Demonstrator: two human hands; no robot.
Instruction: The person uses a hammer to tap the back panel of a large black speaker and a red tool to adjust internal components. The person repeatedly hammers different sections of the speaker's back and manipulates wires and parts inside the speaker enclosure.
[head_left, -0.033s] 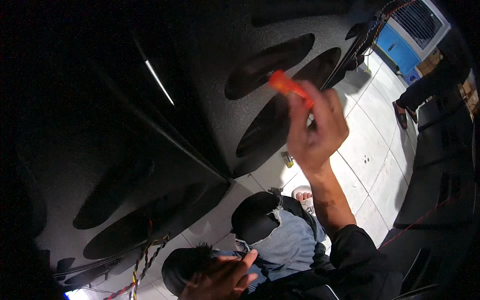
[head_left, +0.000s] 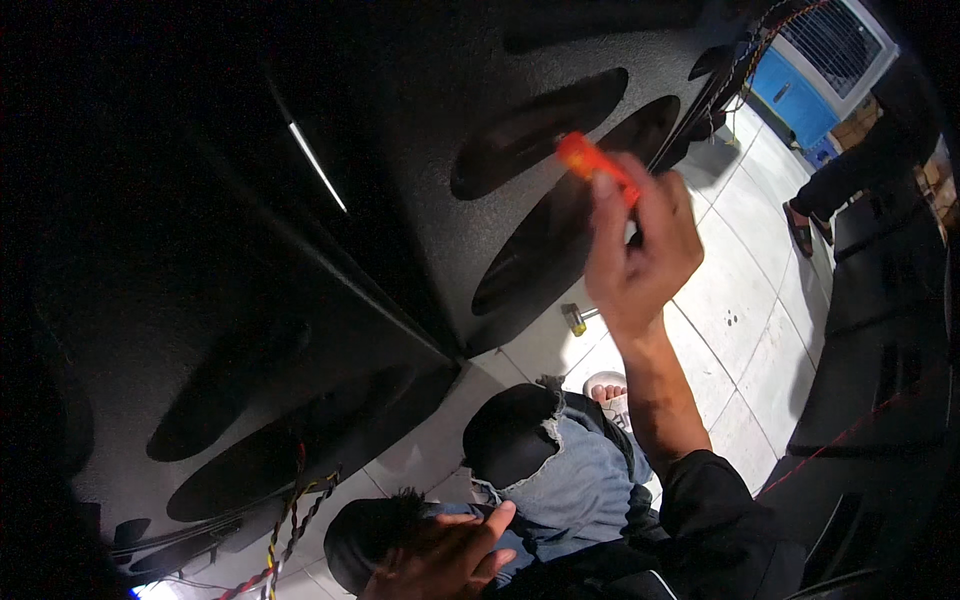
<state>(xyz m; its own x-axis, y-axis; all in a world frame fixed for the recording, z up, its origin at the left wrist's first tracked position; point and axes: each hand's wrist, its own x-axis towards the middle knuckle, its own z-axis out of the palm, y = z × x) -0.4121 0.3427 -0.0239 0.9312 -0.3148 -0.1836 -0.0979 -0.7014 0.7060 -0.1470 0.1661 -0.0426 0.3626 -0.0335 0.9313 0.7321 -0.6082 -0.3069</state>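
Observation:
My right hand point(head_left: 645, 245) is raised in front of a large black textured cabinet point(head_left: 425, 170) with round dark openings. Pinched between its thumb and fingers is a small orange-red tube point(head_left: 598, 167), slightly blurred, one end pointing up-left toward the openings. The tube's lower end is hidden in my fingers. My left hand point(head_left: 445, 555) lies over my left knee at the bottom, fingers stretched out and nothing visible in it.
A second black cabinet point(head_left: 250, 340) with openings stands at left, with twisted coloured wires point(head_left: 290, 525) below. A yellow-handled tool point(head_left: 574, 320) lies on white floor tiles point(head_left: 740, 290). Beyond are another person's leg point(head_left: 845, 185), a blue-and-white unit point(head_left: 795, 95) and black cabinets at right.
My right hand has shifted a little to the right with the orange-red tube, exposing more of the tool on the floor. My left hand stays on the knee.

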